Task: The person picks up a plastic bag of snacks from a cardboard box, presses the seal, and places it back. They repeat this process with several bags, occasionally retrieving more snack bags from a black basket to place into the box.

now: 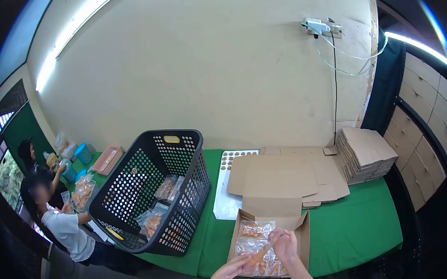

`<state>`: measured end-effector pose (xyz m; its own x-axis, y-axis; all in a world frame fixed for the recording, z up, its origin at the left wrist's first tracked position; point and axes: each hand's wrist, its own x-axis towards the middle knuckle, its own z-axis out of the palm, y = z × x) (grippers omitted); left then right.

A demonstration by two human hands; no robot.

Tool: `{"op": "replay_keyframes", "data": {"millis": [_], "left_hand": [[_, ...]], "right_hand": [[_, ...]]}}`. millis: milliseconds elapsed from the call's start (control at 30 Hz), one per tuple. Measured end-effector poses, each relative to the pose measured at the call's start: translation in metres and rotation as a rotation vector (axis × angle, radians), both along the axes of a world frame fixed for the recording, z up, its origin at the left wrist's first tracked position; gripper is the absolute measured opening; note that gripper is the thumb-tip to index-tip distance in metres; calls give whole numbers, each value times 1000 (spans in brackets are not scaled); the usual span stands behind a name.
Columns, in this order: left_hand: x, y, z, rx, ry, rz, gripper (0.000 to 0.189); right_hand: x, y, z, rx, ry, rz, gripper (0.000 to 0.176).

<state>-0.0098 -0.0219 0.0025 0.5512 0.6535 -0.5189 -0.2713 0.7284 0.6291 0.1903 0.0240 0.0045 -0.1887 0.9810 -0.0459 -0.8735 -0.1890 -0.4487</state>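
Note:
An open brown cardboard box (303, 231) sits at the near edge of the green table (359, 223), with several clear bags of orange snacks (251, 236) lying inside. Over the box, my left hand (235, 266) and my right hand (284, 245) together grip one snack bag (259, 255) by its two ends. The bag hangs just above the ones in the box.
A tilted black plastic basket (184, 156) with snack bags stands left of the box. Flat cardboard sheets (286, 179) lie behind it, and a stack of folded boxes (363, 155) is at the right. Two other people work at the far left.

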Motion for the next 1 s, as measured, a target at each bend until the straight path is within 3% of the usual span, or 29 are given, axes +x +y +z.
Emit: {"op": "replay_keyframes", "data": {"millis": [100,233,300,400,433,500,533,567,600,667,733,867,900,1000], "left_hand": [[3,-1,-19,8,12,256,33],[-3,12,-34,208,158,396,36],[0,20,-40,279,231,375,36],[18,23,-47,332,281,358,40],[27,22,-53,348,292,355,41],[40,22,-76,395,414,265,54],[44,22,-80,514,532,176,57],[47,20,-85,630,650,83,60],[49,18,-90,742,766,-10,63],[53,23,-102,675,668,-92,68],[58,29,-107,611,570,-86,66],[76,53,-104,819,766,14,58],[80,61,-95,838,786,27,55],[95,71,-121,943,892,86,45]], "right_hand": [[5,-8,12,-57,-220,-66,48],[30,-23,16,-250,-244,113,53],[39,-35,7,-352,-287,128,53],[53,-54,-19,-309,-746,147,56],[64,-53,-59,-273,-794,146,71],[70,-60,-90,-119,-1171,14,79],[68,-61,-76,-41,-1356,-53,83],[67,-68,-59,-262,-1449,-45,93],[66,-70,-58,-218,-1476,-110,94],[70,-69,-56,-118,-1529,-243,98],[71,-60,-48,-92,-1555,-271,90],[83,-43,-85,-47,-1813,-183,67],[82,-35,-96,-57,-1792,-313,52],[83,-6,-120,-121,-1825,-277,53]]}}
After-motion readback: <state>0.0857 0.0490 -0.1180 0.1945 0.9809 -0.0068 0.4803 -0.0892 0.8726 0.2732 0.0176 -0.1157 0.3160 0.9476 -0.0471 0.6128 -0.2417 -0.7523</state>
